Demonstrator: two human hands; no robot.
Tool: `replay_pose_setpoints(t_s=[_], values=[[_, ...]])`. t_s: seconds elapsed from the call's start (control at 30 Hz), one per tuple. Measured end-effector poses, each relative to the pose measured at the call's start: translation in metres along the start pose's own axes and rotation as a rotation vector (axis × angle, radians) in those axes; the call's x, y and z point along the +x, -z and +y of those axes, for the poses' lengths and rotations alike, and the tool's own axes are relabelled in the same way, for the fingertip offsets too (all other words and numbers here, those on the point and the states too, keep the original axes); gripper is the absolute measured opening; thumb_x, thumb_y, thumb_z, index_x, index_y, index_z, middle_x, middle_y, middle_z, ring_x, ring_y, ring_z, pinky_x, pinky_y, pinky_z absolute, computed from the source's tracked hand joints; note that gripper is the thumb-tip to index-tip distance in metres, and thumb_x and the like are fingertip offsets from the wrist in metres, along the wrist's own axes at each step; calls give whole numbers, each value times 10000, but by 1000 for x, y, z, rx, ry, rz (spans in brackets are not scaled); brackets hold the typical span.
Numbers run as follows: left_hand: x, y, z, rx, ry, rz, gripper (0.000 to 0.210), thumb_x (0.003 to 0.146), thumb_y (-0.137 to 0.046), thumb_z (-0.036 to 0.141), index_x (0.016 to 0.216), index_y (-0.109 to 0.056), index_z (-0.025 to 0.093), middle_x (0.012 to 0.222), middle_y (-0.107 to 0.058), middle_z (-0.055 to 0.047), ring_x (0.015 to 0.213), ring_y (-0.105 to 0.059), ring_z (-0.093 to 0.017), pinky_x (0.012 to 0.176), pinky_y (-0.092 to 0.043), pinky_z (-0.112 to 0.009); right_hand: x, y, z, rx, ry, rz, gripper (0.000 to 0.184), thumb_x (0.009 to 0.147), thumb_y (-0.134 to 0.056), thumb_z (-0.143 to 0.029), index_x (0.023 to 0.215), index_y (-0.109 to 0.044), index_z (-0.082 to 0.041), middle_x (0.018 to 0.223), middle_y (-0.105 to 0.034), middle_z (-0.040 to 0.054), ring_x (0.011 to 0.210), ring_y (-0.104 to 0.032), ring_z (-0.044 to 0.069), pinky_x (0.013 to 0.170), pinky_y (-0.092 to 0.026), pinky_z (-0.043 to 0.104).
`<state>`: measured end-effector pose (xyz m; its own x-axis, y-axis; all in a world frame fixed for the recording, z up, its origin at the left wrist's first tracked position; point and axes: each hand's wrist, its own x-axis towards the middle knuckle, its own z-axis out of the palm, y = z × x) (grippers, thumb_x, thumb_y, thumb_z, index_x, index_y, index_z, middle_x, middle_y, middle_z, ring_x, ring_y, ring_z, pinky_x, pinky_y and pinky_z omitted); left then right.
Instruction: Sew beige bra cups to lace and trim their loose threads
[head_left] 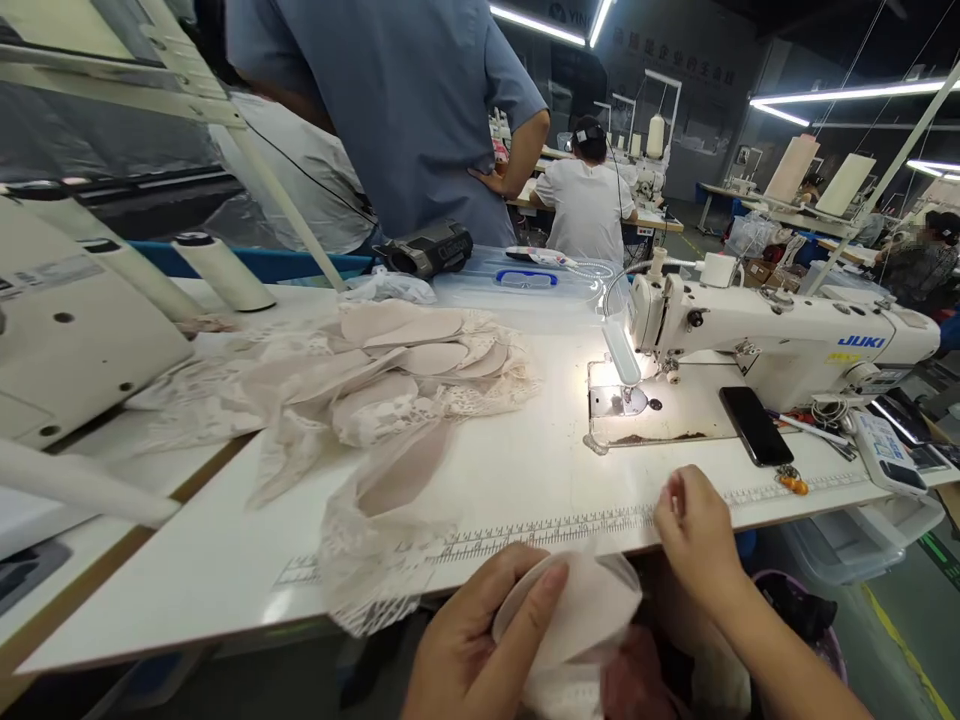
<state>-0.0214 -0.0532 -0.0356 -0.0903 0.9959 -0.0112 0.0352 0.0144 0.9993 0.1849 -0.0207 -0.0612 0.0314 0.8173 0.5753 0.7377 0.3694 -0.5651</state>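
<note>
My left hand (487, 635) pinches a pale beige bra cup (592, 610) between thumb and fingers, just in front of the table edge. The cup is curved and folded, with lighter fabric hanging below it. To its right, my right hand (697, 530) is raised at the table edge with its fingers curled together, apart from the cup. Whatever those fingers may hold is too small to make out. A heap of beige cups and lace (405, 370) lies on the table ahead, and one lace-edged piece (375, 530) droops over the front edge.
A white sewing machine (780, 330) with its lamp lit stands at right. A black phone (754, 425) and orange charm (793, 482) lie near it. A printed ruler (540, 532) runs along the front edge. Behind are a clear plastic box (480, 290), thread cones (225, 270) and a standing person (405, 110).
</note>
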Motion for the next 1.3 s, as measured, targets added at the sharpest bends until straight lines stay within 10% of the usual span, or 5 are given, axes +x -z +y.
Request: replay_pose_setpoints(t_s=[0.23, 0.53, 0.8, 0.97, 1.3], values=[[11, 6, 2, -293, 323, -60, 455, 736, -912, 620, 743, -751, 194, 692, -679, 7, 662, -605, -182, 572, -511, -218, 1, 13, -8, 355, -30, -285, 112, 1066, -528, -233, 972, -588, -236, 876, -576, -4, 777, -557, 169, 703, -445, 280], [9, 2, 8, -292, 285, -140, 478, 712, -922, 649, 722, -773, 196, 681, -666, 10, 675, -543, -165, 593, -484, -206, 10, 13, -33, 549, -103, -451, 54, 1027, -626, -281, 1033, -645, -231, 944, -588, 6, 847, -571, 173, 741, -466, 276], [5, 0, 1, -91, 110, -132, 368, 852, -819, 568, 716, -765, 230, 712, -675, 1, 723, -569, -195, 658, -481, -231, -6, -10, -35, 119, 270, -202, 157, 911, -483, -78, 938, -492, -233, 887, -562, 26, 786, -536, 208, 668, -414, 316], [4, 8, 4, -110, 98, 1, 410, 815, -838, 623, 747, -761, 226, 711, -672, -7, 705, -576, -197, 603, -484, -223, 3, -8, 7, 11, 157, -76, 187, 959, -454, -61, 909, -481, -239, 840, -524, 22, 717, -491, 214, 622, -388, 326], [17, 3, 11, -450, 415, -198, 464, 703, -959, 599, 736, -725, 199, 626, -623, 36, 592, -517, -123, 549, -432, -173, 3, 17, -20, 679, -70, -533, 279, 978, -716, -231, 1245, -681, -301, 1349, -612, 68, 1208, -616, 240, 1004, -503, 367]])
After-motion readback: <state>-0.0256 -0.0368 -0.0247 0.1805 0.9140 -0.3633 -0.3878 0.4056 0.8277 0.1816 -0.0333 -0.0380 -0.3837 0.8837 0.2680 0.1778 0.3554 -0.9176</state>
